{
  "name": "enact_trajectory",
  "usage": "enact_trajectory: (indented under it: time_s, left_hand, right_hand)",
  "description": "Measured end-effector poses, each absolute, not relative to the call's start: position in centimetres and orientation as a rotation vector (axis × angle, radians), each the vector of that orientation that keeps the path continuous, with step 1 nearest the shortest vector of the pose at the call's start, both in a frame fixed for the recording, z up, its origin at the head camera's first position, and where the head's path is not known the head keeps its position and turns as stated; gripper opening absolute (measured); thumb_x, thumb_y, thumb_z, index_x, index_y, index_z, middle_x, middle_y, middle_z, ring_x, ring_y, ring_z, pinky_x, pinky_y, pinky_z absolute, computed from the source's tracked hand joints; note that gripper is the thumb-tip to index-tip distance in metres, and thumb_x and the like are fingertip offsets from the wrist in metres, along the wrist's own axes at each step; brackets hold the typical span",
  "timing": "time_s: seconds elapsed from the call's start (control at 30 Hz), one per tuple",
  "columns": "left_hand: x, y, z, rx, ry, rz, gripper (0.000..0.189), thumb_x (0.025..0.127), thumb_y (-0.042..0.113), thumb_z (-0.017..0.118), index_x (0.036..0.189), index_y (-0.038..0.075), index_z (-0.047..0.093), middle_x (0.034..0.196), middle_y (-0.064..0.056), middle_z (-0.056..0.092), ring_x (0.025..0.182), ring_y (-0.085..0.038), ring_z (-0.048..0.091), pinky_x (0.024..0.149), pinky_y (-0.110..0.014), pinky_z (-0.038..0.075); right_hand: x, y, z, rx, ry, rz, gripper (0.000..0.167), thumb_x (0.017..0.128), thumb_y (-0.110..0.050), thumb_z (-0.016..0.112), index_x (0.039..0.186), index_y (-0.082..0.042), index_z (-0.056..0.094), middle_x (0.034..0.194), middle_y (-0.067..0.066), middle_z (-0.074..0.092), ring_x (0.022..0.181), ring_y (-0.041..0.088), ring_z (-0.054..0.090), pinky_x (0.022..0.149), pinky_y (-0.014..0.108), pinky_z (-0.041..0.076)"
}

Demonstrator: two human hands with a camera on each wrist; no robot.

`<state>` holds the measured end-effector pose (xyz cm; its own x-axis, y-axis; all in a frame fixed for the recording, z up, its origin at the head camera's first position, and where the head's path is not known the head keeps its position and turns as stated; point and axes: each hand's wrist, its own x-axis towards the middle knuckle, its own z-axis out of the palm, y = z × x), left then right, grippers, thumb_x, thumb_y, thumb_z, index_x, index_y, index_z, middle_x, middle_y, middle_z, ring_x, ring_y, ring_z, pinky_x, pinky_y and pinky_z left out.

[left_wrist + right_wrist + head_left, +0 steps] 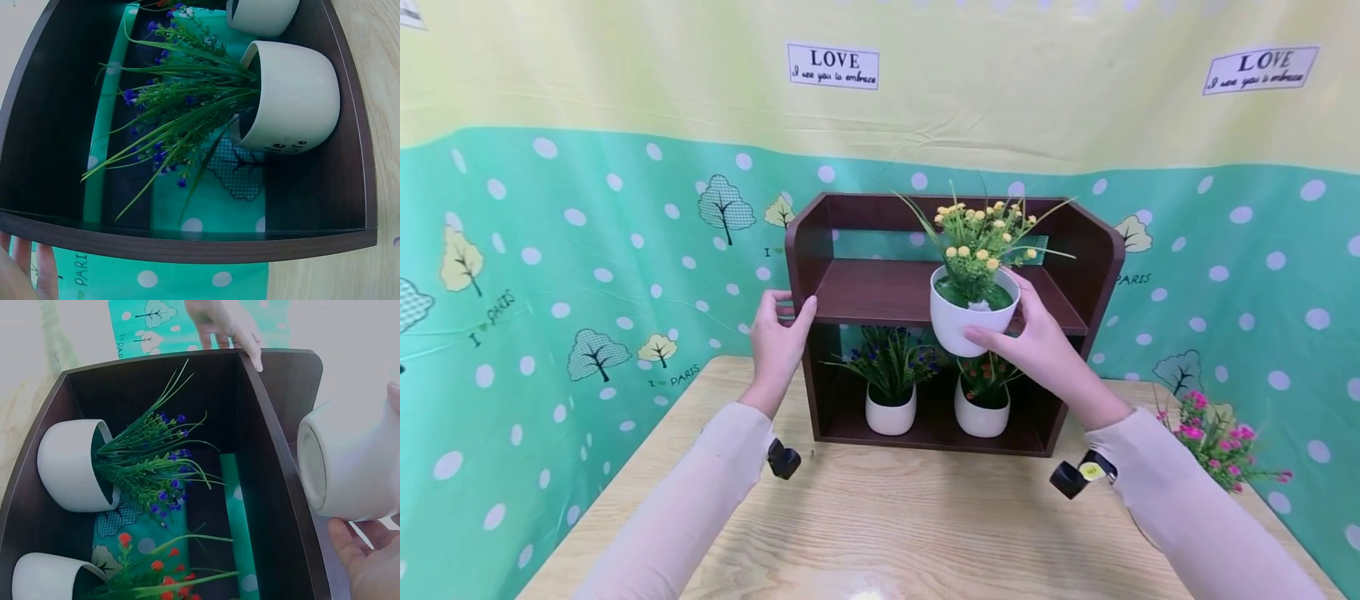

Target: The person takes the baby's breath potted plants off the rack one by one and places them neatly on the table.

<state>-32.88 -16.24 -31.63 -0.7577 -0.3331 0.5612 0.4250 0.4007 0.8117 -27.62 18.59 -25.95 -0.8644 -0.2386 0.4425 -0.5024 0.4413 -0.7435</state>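
A white pot with yellow flowers and long green blades is gripped in my right hand, thumb on its front. It overlaps the upper shelf of a dark brown two-tier rack. In the right wrist view the pot's underside shows close beside the shelf board. My left hand holds the rack's left side panel, thumb on the front edge and fingers on the outer face. On the lower tier stand a blue-flowered potted plant and a red-flowered one.
A plant with pink flowers stands at the table's right side, partly hidden by my right sleeve. The rack rests on a light wood table. A green and yellow patterned curtain hangs behind.
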Motion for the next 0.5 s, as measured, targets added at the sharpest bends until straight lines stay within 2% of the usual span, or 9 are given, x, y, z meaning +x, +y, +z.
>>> enact_trajectory:
  time_s: [0.13,0.27,0.33,0.5]
  left_hand:
    - [-32.8,-16.1,-31.6,-0.079,-1.972,-1.419,0.043,0.095,0.046,0.067,0.121,0.013,0.056,0.104,-0.006,0.062,0.090,-0.021,0.059,0.072,-0.036,0.056]
    - [-32.7,-16.1,-31.6,-0.084,-1.971,-1.421,0.044,0.095,0.045,0.067,0.121,0.012,0.056,0.105,-0.007,0.063,0.090,-0.021,0.059,0.072,-0.036,0.056]
    - [-32.6,-16.1,-31.5,-0.086,-1.972,-1.425,0.044,0.095,0.045,0.067,0.121,0.012,0.056,0.106,-0.007,0.063,0.091,-0.022,0.059,0.072,-0.037,0.056]
    - [-32.7,-16.1,-31.5,-0.085,-1.970,-1.433,0.045,0.094,0.046,0.067,0.121,0.012,0.056,0.106,-0.007,0.063,0.091,-0.022,0.059,0.072,-0.038,0.056]
  right_hand:
    - [-26.8,19.5,-26.4,0.629,-2.441,1.364,0.097,0.089,-0.036,0.078,0.160,-0.016,0.015,0.145,0.012,0.043,0.120,0.030,0.051,0.088,0.043,0.053]
    - [-26.0,20.3,-26.8,0.634,-2.442,1.359,0.098,0.089,-0.033,0.079,0.160,-0.014,0.014,0.146,0.014,0.042,0.123,0.033,0.051,0.096,0.054,0.047]
    - [-25.6,20.7,-27.2,0.635,-2.438,1.346,0.098,0.088,-0.029,0.079,0.160,-0.014,0.014,0.146,0.015,0.042,0.121,0.034,0.052,0.098,0.055,0.045]
    - [-24.7,21.8,-28.0,0.638,-2.433,1.284,0.097,0.087,-0.022,0.080,0.159,-0.013,0.016,0.145,0.016,0.043,0.116,0.032,0.055,0.092,0.033,0.048]
